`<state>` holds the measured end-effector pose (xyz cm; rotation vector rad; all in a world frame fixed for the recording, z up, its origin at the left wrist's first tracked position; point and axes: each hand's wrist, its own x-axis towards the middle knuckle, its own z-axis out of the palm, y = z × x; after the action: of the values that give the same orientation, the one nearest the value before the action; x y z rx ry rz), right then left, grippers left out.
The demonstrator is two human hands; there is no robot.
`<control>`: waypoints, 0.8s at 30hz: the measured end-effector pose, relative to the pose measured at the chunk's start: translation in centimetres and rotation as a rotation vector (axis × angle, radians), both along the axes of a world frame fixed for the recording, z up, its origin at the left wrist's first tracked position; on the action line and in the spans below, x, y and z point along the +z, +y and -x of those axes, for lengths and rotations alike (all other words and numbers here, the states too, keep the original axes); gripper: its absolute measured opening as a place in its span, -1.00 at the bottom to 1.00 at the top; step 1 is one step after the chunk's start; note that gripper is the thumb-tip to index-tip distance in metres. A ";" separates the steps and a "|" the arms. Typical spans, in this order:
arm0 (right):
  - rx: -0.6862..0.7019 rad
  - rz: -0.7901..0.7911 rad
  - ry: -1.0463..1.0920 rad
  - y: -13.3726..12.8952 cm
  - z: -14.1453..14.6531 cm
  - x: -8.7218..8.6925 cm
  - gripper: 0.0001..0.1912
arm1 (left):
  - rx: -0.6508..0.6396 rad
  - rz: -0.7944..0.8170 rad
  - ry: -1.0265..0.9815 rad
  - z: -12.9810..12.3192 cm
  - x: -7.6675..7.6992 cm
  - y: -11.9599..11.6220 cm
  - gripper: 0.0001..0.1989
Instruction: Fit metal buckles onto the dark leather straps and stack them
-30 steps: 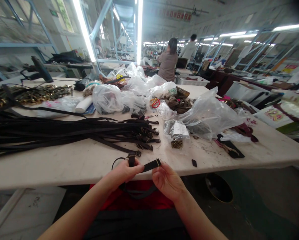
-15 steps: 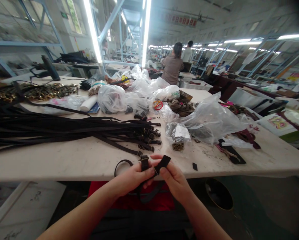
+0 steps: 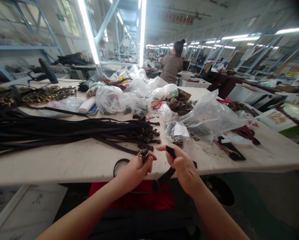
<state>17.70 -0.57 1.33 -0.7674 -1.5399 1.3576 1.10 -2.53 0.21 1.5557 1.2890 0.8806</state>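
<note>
From my end of the head camera, I have a long, flat, matte black strap (image 3: 165, 177) held between both hands, at the near edge of the cream tabletop (image 3: 76, 163). It is narrow and supple, and I cannot tell whether it is leather or webbing. A brass-toned metal buckle (image 3: 139, 153) shines on the part standing out above my left hand (image 3: 136, 169), whose fingers are curled closed around the strap. That end points upward and away from me. Beside the same hand, a thin black loop (image 3: 116, 165) rounds out to the left over the tabletop's edge.

My right hand (image 3: 186, 168) has its fingers folded on the strap too, with the index finger stretched out to the left. A blunt black tip stands up there, leaning slightly left. Below it, the long axis slants down and to the left, past the edge and in front of a red surface (image 3: 139, 200). How the two held parts join is hidden from me.

Beyond my left hand, a thick bundle of black straps with small metal buckles (image 3: 64, 130) lies lengthwise, its buckled ends facing right.
</note>
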 end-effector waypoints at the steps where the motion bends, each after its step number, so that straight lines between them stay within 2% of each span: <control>1: 0.010 -0.043 -0.070 0.1 0.1 -0.1 -0.56 | 0.010 -0.035 0.061 0.0 0.2 0.0 -0.72; 3: -0.025 -0.143 -0.202 0.3 0.7 -0.7 -0.54 | 0.075 -0.125 0.167 0.1 0.5 0.1 -0.73; 4: -0.039 -0.134 -0.232 0.3 1.0 -1.0 -0.58 | 0.105 -0.166 0.207 0.1 0.4 0.1 -0.75; 7: 0.010 -0.023 -0.202 0.1 1.9 -1.7 -0.68 | 0.091 -0.259 0.337 0.1 -0.3 0.6 -0.79; 9: 0.091 0.065 -0.140 -0.1 2.3 -1.8 -0.65 | 0.039 -0.282 0.430 0.2 -0.9 0.8 -0.79; 11: 0.133 0.120 -0.102 -0.1 2.4 -1.7 -0.63 | 0.041 -0.290 0.481 0.3 -1.3 0.9 -0.75; 16: 0.122 0.242 -0.074 0.4 2.5 -2.2 -0.64 | 0.153 -0.337 0.463 0.5 -0.9 0.7 -0.69; 20: 0.214 0.323 0.004 0.4 2.8 -2.6 -0.65 | 0.147 -0.356 0.552 0.4 -0.7 0.6 -0.68; 24: 0.198 0.330 0.031 0.2 2.8 -2.2 -0.66 | 0.172 -0.405 0.657 0.5 -0.8 0.6 -0.68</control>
<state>14.90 -0.35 -0.88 -0.8037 -1.4135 1.7917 0.56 -1.92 -0.64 2.1943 1.8032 0.7956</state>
